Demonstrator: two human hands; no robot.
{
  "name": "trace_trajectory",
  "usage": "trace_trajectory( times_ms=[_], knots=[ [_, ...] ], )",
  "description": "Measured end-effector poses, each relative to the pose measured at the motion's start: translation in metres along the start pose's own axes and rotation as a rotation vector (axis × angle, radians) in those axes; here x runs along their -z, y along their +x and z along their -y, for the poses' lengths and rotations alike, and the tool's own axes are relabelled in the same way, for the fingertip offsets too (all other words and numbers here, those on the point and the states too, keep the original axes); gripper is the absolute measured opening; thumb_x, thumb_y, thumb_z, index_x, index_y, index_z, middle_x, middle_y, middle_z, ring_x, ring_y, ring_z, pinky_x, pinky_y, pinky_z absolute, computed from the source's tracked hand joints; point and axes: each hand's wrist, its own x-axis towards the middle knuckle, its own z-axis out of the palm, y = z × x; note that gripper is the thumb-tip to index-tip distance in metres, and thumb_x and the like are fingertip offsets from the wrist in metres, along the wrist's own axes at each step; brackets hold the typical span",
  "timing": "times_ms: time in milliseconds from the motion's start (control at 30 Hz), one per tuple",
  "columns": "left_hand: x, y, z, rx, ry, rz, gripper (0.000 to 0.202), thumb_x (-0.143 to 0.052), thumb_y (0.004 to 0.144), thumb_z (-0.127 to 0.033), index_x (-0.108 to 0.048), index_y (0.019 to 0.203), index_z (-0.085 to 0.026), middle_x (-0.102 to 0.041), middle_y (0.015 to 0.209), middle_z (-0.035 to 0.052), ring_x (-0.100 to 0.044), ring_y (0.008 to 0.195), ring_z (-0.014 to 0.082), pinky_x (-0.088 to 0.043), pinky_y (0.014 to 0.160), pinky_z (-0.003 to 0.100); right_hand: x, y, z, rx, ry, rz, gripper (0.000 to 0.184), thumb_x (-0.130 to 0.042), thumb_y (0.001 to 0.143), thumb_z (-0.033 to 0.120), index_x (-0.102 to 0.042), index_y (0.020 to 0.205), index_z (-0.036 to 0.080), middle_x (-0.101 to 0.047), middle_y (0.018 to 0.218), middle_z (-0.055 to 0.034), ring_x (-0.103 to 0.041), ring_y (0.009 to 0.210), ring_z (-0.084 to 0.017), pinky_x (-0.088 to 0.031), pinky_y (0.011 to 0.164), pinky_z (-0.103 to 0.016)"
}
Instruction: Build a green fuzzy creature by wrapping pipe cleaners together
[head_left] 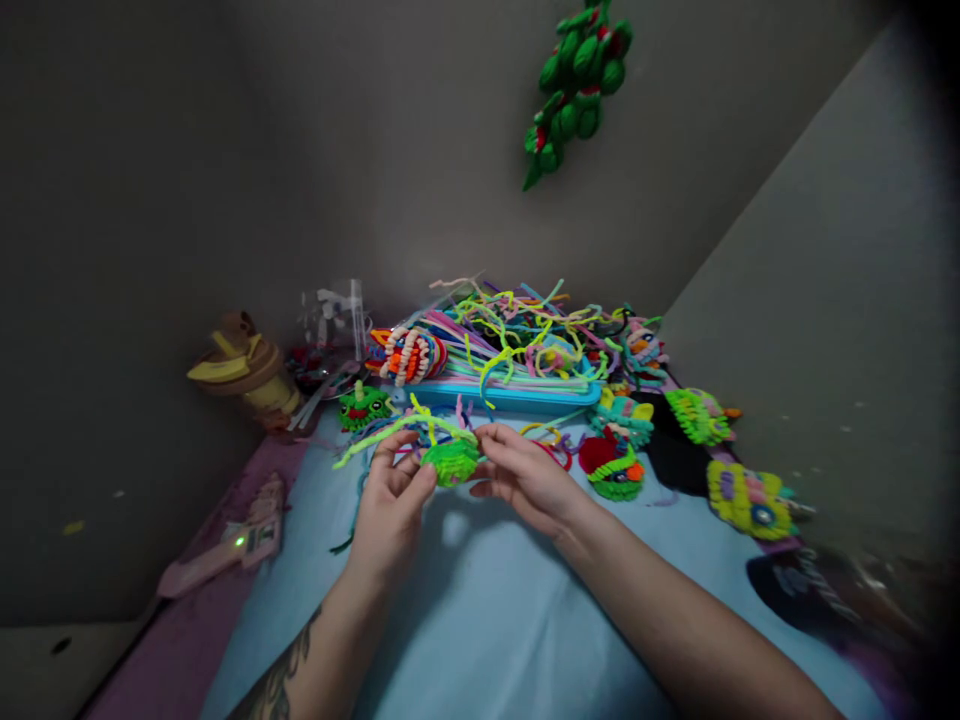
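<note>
While fingers of the left hand (390, 500) clamp a bright green, rounded, fuzzy pipe-cleaner piece (451, 462) above the light-blue-covered desk (480, 630), right hand (529, 478) meets its 3 o'clock edge; pinch unclear. Step, judged: hand-shaping; next move calls for steady left support.

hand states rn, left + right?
Left hand: closed, holding the green fuzzy piece.
Right hand: partly curled at the piece's right edge; whether it grips cannot be told.
</note>
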Motion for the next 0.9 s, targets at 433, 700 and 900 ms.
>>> trace_trajectory(
  times_ms=[433, 700, 900],
  knots=[
    [0.001, -0.003, 0.002, -0.016, 0.168, 0.087, 0.041, -0.073, 0.074, -0.031, -0.051, 0.106, -0.021, -0.063, 0.089, 0.0013, -0.061, 0.080, 0.0143, -0.048, 0.072, 0.026, 0.005, -0.018, 0.025, 0.790, -0.844, -0.185, 0.007, -0.057, 0.083, 0.024, -0.063, 0.085, 0.020, -0.061, 0.088, -0.0033, -0.055, 0.085, -0.017, -0.042, 0.076, -0.030],
    [0.001, -0.006, 0.008, -0.061, 0.496, 0.154, 0.028, -0.067, 0.075, -0.025, -0.055, 0.100, -0.019, -0.060, 0.093, 0.0022, -0.057, 0.084, 0.0142, -0.047, 0.074, 0.025, 0.000, -0.021, 0.019, 0.656, -0.913, -0.114, 0.023, -0.058, 0.079, 0.017, -0.056, 0.101, 0.020, -0.060, 0.079, 0.0005, -0.053, 0.067, -0.012, -0.042, 0.062, -0.024],
    [0.004, 0.001, 0.002, 0.061, 0.369, 0.159, 0.026, -0.065, 0.077, -0.029, -0.052, 0.097, -0.019, -0.054, 0.074, -0.0036, -0.054, 0.065, 0.0099, -0.043, 0.062, 0.022, 0.006, -0.027, 0.040, 0.648, -0.502, -0.171, 0.022, -0.070, 0.075, 0.033, -0.054, 0.084, 0.021, -0.057, 0.070, 0.0032, -0.055, 0.063, -0.010, -0.044, 0.056, -0.021]
  ],
)
